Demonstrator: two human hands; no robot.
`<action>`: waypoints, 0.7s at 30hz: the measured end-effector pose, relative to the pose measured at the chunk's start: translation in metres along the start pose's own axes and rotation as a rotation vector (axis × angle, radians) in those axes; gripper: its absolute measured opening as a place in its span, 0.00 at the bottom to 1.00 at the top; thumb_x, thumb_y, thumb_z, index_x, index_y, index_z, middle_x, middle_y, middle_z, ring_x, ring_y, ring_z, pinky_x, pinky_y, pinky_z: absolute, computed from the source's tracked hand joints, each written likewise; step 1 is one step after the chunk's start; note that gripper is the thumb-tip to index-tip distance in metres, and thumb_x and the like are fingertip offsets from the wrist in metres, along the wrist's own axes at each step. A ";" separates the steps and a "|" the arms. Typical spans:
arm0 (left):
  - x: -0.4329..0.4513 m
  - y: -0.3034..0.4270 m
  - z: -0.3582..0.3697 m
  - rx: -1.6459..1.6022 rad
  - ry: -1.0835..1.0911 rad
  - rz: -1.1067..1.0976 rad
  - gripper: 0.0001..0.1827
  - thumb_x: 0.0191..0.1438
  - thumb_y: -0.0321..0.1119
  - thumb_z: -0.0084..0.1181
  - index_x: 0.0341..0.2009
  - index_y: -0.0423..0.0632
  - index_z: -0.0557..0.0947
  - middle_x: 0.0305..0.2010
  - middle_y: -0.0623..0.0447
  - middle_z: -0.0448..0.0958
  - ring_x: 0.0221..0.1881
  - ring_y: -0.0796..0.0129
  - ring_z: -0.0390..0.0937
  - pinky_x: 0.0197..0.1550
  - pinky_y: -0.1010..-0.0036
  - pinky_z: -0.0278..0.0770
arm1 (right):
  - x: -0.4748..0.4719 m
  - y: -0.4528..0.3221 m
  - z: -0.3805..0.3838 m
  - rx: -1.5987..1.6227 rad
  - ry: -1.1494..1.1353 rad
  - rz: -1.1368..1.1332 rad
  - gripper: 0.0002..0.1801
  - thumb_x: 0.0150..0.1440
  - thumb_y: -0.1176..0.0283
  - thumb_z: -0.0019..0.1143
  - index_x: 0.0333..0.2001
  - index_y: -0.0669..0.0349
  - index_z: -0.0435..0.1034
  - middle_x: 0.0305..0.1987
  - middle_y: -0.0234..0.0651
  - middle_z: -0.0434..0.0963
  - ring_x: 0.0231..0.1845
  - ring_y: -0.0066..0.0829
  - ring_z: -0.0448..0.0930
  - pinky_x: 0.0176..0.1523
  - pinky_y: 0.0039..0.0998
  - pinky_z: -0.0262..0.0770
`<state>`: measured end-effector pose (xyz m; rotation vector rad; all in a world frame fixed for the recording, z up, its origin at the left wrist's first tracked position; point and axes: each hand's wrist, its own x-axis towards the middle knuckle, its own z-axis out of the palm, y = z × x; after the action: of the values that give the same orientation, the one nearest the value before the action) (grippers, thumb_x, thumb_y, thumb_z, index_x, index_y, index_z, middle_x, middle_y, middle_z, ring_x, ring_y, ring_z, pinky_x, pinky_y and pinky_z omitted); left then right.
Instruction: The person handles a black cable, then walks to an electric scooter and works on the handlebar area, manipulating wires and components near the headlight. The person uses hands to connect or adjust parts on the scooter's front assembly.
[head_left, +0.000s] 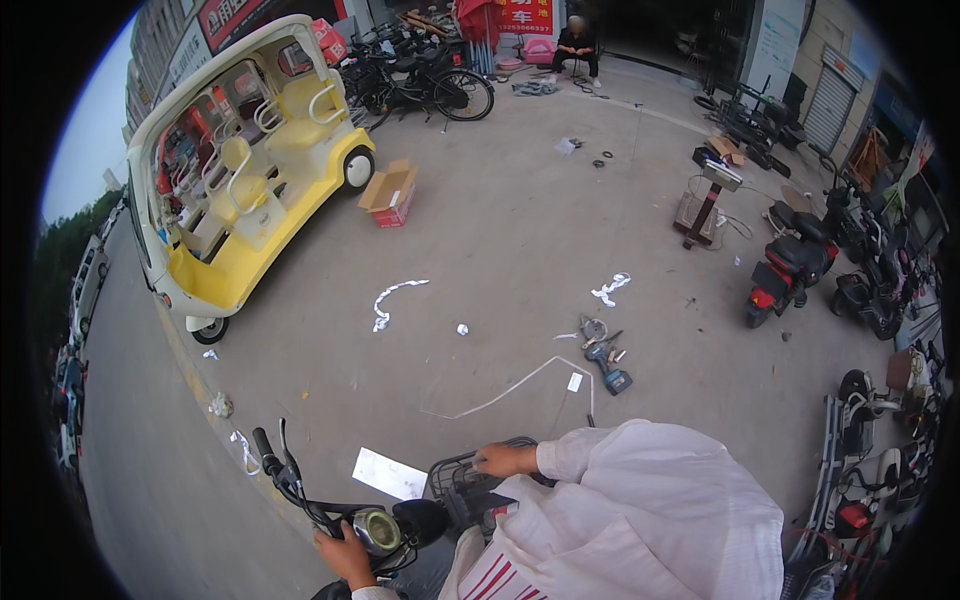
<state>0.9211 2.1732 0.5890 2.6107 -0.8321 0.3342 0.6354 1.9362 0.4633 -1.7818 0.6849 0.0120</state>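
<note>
An electric bicycle or scooter stands below me, its black handlebar grip (262, 441) and brake lever (283, 435) pointing away to the left. My left hand (346, 556) is closed around the handlebar beside a round, glass-fronted lamp or gauge (379, 530); its fingertips are partly hidden. My right hand (504, 459) reaches across with fingers curled on a black wire basket or rack (450, 471). A white sheet (390, 474) shows between handlebar and rack. My loose white shirt (660, 495) covers much of the vehicle.
On the pavement lie a cordless power tool (609, 366), a thin bent strip (510, 390) and white scraps (611, 289). Beyond are an open cardboard box (390, 196), a yellow-and-white passenger vehicle (259, 195), a platform scale (705, 202) and parked scooters (791, 262). Far off, a person (575, 51) sits.
</note>
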 end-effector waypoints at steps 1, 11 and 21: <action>-0.004 0.004 0.001 0.026 0.091 0.024 0.30 0.51 0.40 0.57 0.52 0.31 0.69 0.45 0.32 0.73 0.45 0.35 0.72 0.48 0.57 0.70 | -0.012 0.012 -0.013 0.036 0.053 0.059 0.19 0.55 0.60 0.47 0.36 0.68 0.73 0.34 0.49 0.77 0.38 0.44 0.78 0.43 0.41 0.70; -0.131 0.101 -0.095 -0.694 0.033 -0.271 0.20 0.56 0.38 0.56 0.46 0.34 0.77 0.45 0.39 0.77 0.39 0.58 0.74 0.41 0.69 0.72 | -0.136 0.046 -0.112 0.132 0.467 0.148 0.19 0.54 0.60 0.48 0.30 0.69 0.73 0.31 0.52 0.77 0.36 0.50 0.76 0.43 0.42 0.70; -0.142 0.170 -0.146 -0.917 -0.326 -0.184 0.22 0.60 0.38 0.49 0.53 0.34 0.72 0.49 0.41 0.75 0.45 0.61 0.74 0.47 0.71 0.71 | -0.219 0.076 -0.115 0.322 0.566 0.161 0.18 0.56 0.61 0.48 0.37 0.68 0.73 0.32 0.42 0.77 0.32 0.36 0.76 0.39 0.34 0.71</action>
<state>0.6910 2.1782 0.7216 1.8509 -0.6185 -0.4461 0.3811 1.9189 0.5106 -1.4147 1.1619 -0.4833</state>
